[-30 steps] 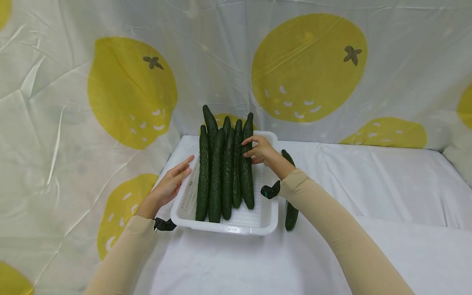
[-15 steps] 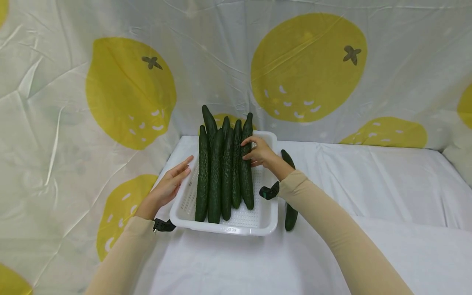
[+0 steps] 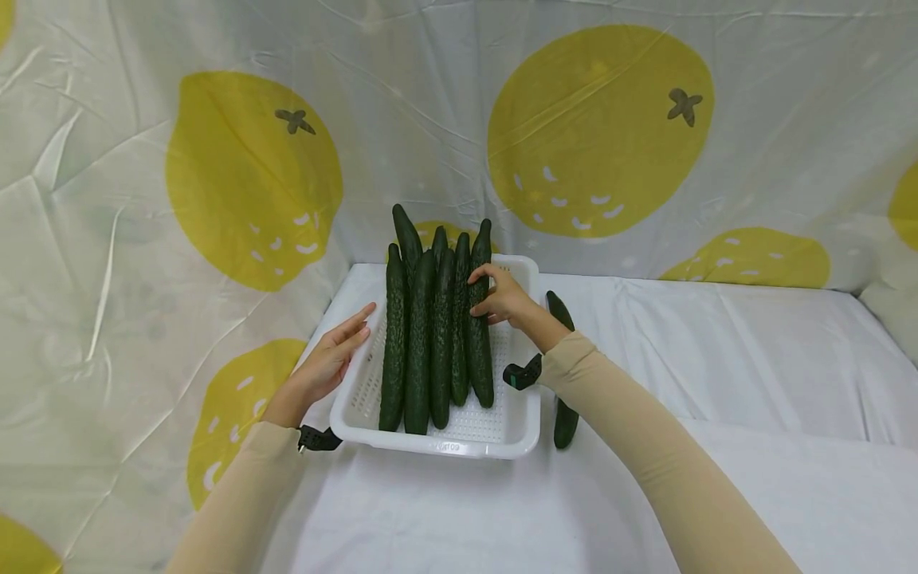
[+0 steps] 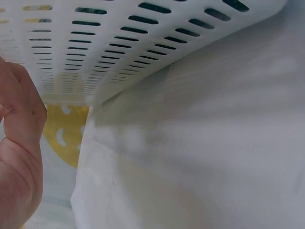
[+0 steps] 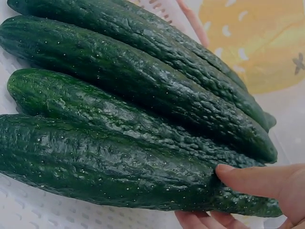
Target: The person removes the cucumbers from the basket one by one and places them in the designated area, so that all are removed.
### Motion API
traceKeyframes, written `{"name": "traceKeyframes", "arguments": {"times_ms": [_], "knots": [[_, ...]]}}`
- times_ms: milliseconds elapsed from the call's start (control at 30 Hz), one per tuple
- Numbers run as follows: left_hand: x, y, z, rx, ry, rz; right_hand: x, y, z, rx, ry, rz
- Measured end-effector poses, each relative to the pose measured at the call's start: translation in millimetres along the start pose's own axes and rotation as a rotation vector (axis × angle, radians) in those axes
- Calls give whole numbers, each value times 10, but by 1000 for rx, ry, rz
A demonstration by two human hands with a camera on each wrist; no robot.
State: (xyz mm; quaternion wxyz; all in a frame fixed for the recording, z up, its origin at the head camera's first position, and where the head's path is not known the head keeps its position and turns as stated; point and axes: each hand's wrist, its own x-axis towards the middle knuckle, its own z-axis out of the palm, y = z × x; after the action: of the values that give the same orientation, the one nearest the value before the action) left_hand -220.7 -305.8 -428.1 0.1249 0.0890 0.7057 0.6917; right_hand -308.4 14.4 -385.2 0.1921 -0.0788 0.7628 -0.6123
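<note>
A white perforated plastic basket [image 3: 527, 399] holds several dark green cucumbers [image 3: 418, 359], which lie lengthwise side by side with their far ends rising past the back rim. At the right of the row, my right hand [image 3: 505, 296] holds the rightmost cucumber [image 3: 481, 359]; the right wrist view shows the thumb [image 5: 248, 180] on top and fingers underneath. My left hand [image 3: 331, 355] is at the basket's left side, its fingers extended along the outer wall. In the left wrist view only part of that hand [image 4: 21, 143] shows, beside the slotted wall [image 4: 114, 45].
Outside the basket, a single cucumber [image 3: 566, 418] lies on the white cloth-covered table [image 3: 717, 359], partly hidden by the right forearm. A lemon-print curtain [image 3: 416, 119] hangs behind and to the left of the table.
Almost nothing differs. The right thumb and fingers have closed in slightly on the rightmost cucumber, while the left hand and basket have stayed put.
</note>
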Motion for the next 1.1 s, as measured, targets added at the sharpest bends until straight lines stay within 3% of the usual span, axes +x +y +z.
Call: {"name": "traceKeyframes", "arguments": {"times_ms": [467,833,1100], "knots": [[12,-15,-4,-27,-28,8,-18,-81,-22,45,33,111],[-7,-52,-32,44,-14,15,-84,-147,-84,104,-14,121],[6,-28,-36,38,-7,19,-128,-254,-188,135,-8,106]]}}
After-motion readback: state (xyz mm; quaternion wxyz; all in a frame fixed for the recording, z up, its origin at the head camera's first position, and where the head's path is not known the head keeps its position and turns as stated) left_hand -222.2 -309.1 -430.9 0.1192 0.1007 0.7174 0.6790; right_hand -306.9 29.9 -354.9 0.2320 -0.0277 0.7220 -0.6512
